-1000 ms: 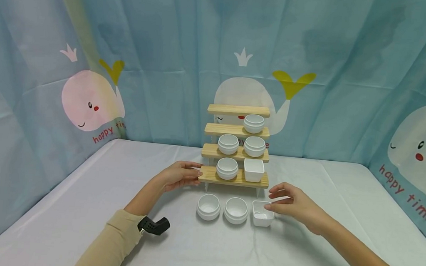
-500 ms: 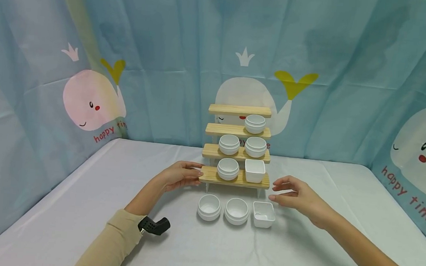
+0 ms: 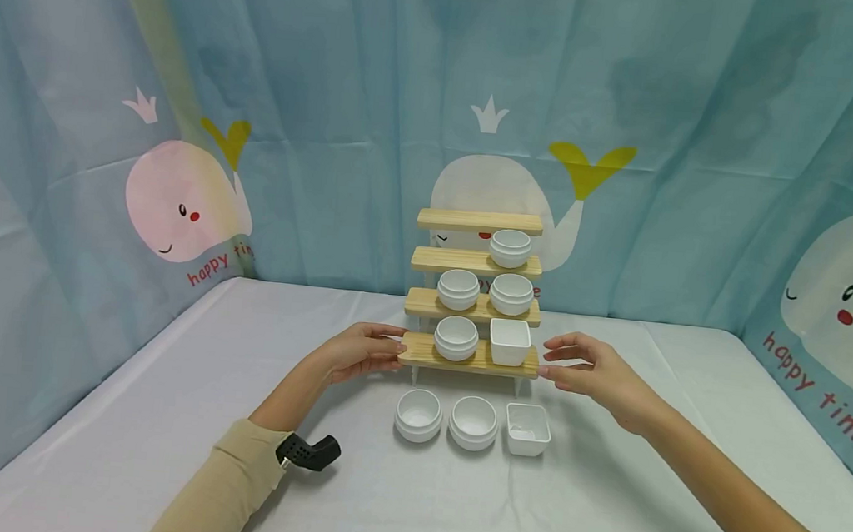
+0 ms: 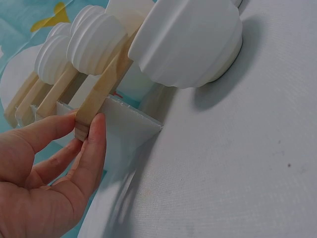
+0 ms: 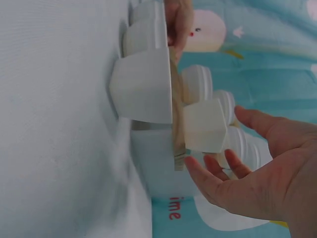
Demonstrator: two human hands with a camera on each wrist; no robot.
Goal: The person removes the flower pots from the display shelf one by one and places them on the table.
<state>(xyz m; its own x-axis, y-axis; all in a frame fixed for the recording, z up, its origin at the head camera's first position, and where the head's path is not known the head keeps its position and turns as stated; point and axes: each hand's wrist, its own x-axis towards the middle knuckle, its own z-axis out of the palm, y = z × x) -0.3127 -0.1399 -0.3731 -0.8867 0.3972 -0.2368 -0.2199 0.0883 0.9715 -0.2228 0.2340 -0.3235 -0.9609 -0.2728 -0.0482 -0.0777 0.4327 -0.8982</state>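
We see left hand (image 3: 355, 352) pinching the 9 o'clock end of the bottom wooden shelf (image 3: 468, 355) of the tiered rack (image 3: 479, 221), thumb over, fingers under; right hand (image 3: 589, 372) spread wide at its 3 o'clock end, thumb tip just touching; three white dishes at 6 o'clock
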